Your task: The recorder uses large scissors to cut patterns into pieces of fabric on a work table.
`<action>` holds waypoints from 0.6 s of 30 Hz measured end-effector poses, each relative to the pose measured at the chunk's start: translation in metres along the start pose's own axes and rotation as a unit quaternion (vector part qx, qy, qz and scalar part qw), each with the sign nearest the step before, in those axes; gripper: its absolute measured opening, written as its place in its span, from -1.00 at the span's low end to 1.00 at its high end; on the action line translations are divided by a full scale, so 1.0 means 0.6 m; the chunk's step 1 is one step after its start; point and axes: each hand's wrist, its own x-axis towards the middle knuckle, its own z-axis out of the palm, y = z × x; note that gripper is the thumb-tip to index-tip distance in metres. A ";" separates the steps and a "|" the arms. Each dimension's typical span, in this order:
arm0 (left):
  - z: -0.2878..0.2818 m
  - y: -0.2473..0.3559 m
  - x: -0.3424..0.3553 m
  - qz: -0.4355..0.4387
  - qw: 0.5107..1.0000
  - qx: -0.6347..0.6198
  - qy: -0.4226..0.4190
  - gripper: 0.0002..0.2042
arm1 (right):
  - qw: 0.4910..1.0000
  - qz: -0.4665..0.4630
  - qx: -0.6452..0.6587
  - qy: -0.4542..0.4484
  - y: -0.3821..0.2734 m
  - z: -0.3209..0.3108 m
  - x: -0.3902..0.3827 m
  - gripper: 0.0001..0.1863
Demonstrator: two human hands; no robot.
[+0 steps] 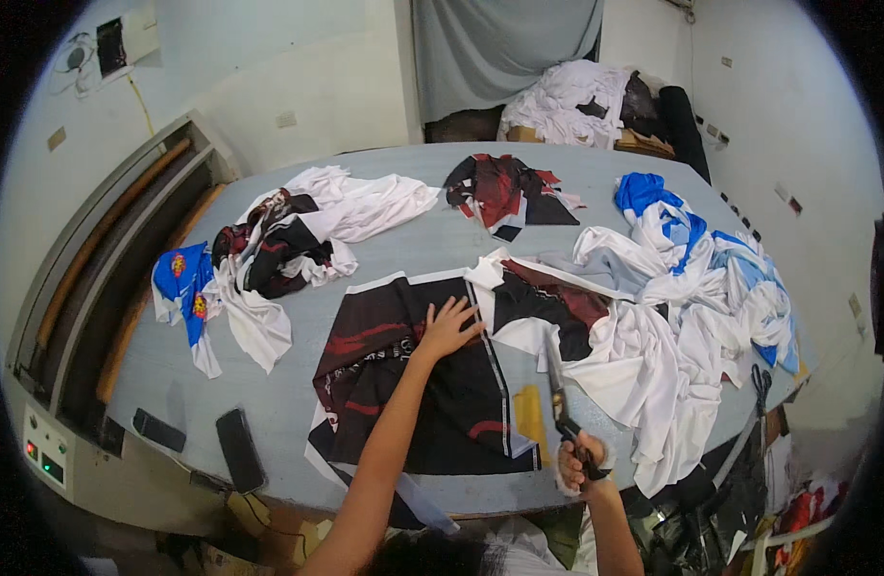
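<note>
My left hand (447, 326) lies with spread fingers on a black and dark red printed fabric piece (432, 413) with white edges, spread over the front middle of the grey table (182, 379). My right hand (581, 461), partly wrapped in something pale, is closed around the handles of large scissors (559, 394), their blades pointing away from me, to the right of that piece. A yellow piece (528, 422) lies between the black fabric and the scissors. Behind the scissors, white fabric with dark printed parts (547, 312) touches the black piece.
Fabric piles lie at left (384, 206), back middle (499, 192) and right (672, 365). Two dark phones (238, 451) are at front left, second scissors (761, 384) at the right edge. A roller machine (106, 269) borders the left. White cloth (567, 106) is heaped behind the table.
</note>
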 end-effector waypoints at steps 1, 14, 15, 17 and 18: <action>0.000 0.002 -0.003 0.008 1.000 -0.015 0.000 -0.31 | 0.998 -0.030 0.032 -0.038 -0.001 0.000 -0.005 -0.59; -0.039 0.008 -0.001 -0.064 0.991 0.038 -0.113 0.16 | 0.979 -0.071 -0.146 0.120 0.004 0.024 -0.049 -0.59; -0.039 0.012 -0.003 -0.058 0.990 0.062 -0.112 0.14 | 0.978 -0.065 -0.146 0.137 0.004 0.030 -0.044 -0.59; -0.032 0.028 -0.004 -0.056 0.985 0.104 -0.125 0.07 | 0.930 -0.021 -0.304 0.205 0.001 0.046 -0.034 -0.60; -0.027 0.039 -0.002 -0.072 0.988 0.063 -0.121 0.08 | 0.916 0.005 -0.341 0.210 -0.006 0.055 -0.028 -0.61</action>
